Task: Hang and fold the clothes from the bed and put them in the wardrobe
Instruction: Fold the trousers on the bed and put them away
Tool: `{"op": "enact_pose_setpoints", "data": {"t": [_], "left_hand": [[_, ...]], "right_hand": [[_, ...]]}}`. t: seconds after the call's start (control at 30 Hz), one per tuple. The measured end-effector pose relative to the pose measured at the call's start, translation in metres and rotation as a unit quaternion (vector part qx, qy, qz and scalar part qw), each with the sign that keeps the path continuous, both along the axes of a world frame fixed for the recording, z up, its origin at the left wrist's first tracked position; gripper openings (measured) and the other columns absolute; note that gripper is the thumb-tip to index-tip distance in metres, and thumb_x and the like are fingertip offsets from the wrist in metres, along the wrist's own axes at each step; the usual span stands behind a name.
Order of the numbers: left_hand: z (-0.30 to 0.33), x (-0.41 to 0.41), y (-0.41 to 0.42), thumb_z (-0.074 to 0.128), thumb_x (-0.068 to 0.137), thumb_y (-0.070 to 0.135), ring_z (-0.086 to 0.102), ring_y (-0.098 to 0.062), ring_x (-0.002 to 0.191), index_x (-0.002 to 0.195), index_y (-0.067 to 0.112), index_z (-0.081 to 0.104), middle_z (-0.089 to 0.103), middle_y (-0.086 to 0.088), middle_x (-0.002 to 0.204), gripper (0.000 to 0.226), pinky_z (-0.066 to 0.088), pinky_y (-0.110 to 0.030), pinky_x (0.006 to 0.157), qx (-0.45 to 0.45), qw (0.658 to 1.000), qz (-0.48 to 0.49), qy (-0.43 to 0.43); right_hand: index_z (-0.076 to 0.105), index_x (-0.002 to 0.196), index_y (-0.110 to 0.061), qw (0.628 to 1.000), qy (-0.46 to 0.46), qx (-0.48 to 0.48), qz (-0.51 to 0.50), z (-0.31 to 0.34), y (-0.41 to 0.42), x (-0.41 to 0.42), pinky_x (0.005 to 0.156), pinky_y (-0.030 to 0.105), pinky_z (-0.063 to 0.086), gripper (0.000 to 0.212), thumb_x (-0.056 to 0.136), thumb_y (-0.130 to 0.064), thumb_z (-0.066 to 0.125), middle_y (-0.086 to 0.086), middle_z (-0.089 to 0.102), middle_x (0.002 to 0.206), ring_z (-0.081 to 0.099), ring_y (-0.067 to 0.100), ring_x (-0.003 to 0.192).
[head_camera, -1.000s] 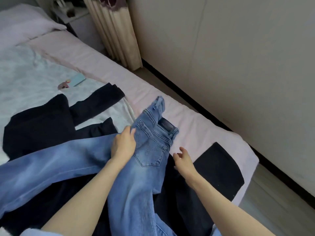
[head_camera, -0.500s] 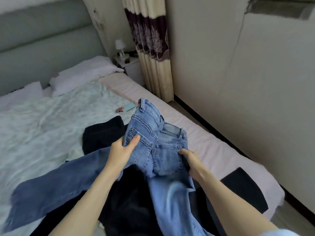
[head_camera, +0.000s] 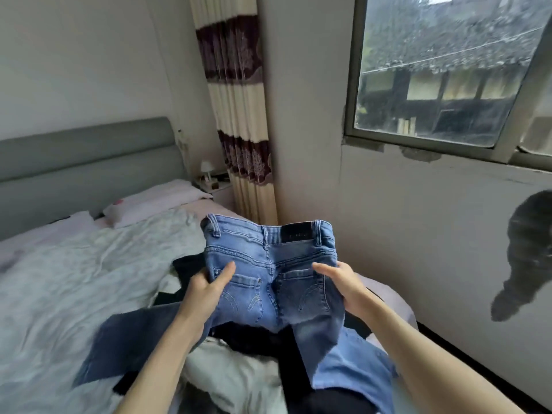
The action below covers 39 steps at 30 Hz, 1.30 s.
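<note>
Light blue denim jeans [head_camera: 268, 273] now lifted off bed and spread at waist, seat facing camera at frame centre; earlier bunched lower. Left hand [head_camera: 206, 291] and right hand [head_camera: 343, 286] each pinch a hip edge. Legs trail onto dark clothes pile [head_camera: 254, 339]; folding or hanging likely next

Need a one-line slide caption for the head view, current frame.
Both hands, left and right, grip blue jeans by the hips, back pockets facing the camera, above the clothes-strewn bed.
</note>
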<state>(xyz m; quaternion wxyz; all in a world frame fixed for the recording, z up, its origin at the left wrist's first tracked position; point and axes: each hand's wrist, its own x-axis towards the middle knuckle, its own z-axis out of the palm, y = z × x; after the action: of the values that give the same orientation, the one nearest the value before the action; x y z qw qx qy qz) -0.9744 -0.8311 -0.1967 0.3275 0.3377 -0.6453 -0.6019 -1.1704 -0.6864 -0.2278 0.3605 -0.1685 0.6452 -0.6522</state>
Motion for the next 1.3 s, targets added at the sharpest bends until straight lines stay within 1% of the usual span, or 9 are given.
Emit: {"op": "enact_pose_setpoints", "data": {"t": [0.13,0.3,0.47,0.6,0.73,0.83,1.0,1.17,1.3], "left_hand": [[0.027,0.046,0.053,0.061,0.091,0.017,0.065,-0.007,0.079,0.086,0.02,0.065,0.069,0.007,0.086,0.007,0.049,-0.014,0.06,-0.045,0.997,-0.048,-0.04],[0.047,0.07,0.114,0.058,0.092,0.009,0.065,-0.022,0.086,0.093,0.009,0.066,0.069,-0.013,0.1,0.008,0.053,-0.029,0.074,-0.037,0.992,-0.083,-0.085],[0.065,0.081,0.207,0.067,0.086,0.037,0.064,-0.019,0.098,0.096,0.015,0.067,0.069,0.002,0.104,0.024,0.047,-0.035,0.095,-0.052,0.989,-0.116,-0.073],[0.078,0.086,0.3,0.059,0.092,0.032,0.06,-0.018,0.094,0.087,0.02,0.064,0.068,0.002,0.094,0.014,0.044,-0.03,0.089,-0.097,0.988,-0.112,-0.038],[0.091,0.1,0.39,0.059,0.093,0.03,0.049,-0.012,0.064,0.063,0.02,0.056,0.054,0.013,0.055,0.032,0.039,-0.02,0.06,-0.081,0.983,-0.162,-0.031],[0.112,0.104,0.423,0.063,0.09,0.032,0.06,-0.02,0.079,0.071,0.017,0.068,0.067,-0.001,0.078,0.024,0.049,-0.035,0.077,-0.086,0.978,-0.191,-0.007],[0.128,0.105,0.455,0.061,0.091,0.031,0.067,-0.025,0.088,0.082,0.017,0.07,0.072,-0.003,0.089,0.019,0.053,-0.039,0.086,-0.053,0.974,-0.219,-0.002],[0.107,0.117,0.478,0.046,0.098,0.008,0.063,-0.025,0.071,0.097,0.002,0.059,0.065,-0.012,0.083,0.014,0.052,-0.033,0.073,-0.033,0.947,-0.302,-0.106],[0.121,0.125,0.492,0.043,0.1,0.006,0.062,-0.024,0.07,0.097,0.002,0.058,0.063,-0.012,0.083,0.016,0.053,-0.032,0.065,0.003,0.944,-0.325,-0.049]], "right_hand": [[0.066,0.096,-0.011,0.997,0.06,0.047,-0.006,0.018,0.062,0.049,0.087,0.039,0.054,0.025,0.088,-0.034,0.063,0.01,0.072,0.095,0.069,0.025,0.088],[0.06,0.076,-0.004,0.984,0.144,0.021,-0.106,0.041,0.152,0.079,0.067,0.025,0.05,0.021,0.093,-0.017,0.056,0.006,0.066,0.078,0.06,0.018,0.071],[0.061,0.08,-0.007,0.966,0.174,-0.023,-0.19,0.056,0.27,0.103,0.081,0.038,0.05,0.017,0.094,-0.007,0.052,0.008,0.065,0.084,0.059,0.021,0.079],[0.06,0.087,0.004,0.943,0.214,-0.007,-0.253,0.056,0.375,0.127,0.071,0.033,0.047,0.012,0.09,-0.006,0.053,0.009,0.063,0.08,0.056,0.02,0.076],[0.064,0.087,-0.007,0.932,0.219,0.003,-0.29,0.064,0.465,0.158,0.07,0.03,0.052,0.009,0.088,-0.016,0.063,0.005,0.067,0.082,0.062,0.019,0.075],[0.062,0.08,-0.007,0.913,0.247,0.008,-0.325,0.084,0.503,0.173,0.056,0.019,0.048,0.018,0.091,-0.021,0.061,0.003,0.065,0.075,0.059,0.014,0.066],[0.059,0.085,-0.005,0.87,0.344,0.094,-0.341,0.117,0.544,0.196,0.062,0.033,0.038,0.023,0.098,-0.02,0.046,0.01,0.061,0.08,0.054,0.024,0.074],[0.059,0.097,-0.007,0.855,0.345,0.216,-0.322,0.104,0.568,0.225,0.072,0.036,0.041,0.022,0.099,-0.022,0.043,0.014,0.064,0.093,0.058,0.033,0.089],[0.055,0.092,-0.006,0.828,0.354,0.211,-0.38,0.121,0.585,0.249,0.068,0.036,0.04,0.021,0.099,-0.02,0.041,0.013,0.062,0.086,0.056,0.033,0.083]]}}
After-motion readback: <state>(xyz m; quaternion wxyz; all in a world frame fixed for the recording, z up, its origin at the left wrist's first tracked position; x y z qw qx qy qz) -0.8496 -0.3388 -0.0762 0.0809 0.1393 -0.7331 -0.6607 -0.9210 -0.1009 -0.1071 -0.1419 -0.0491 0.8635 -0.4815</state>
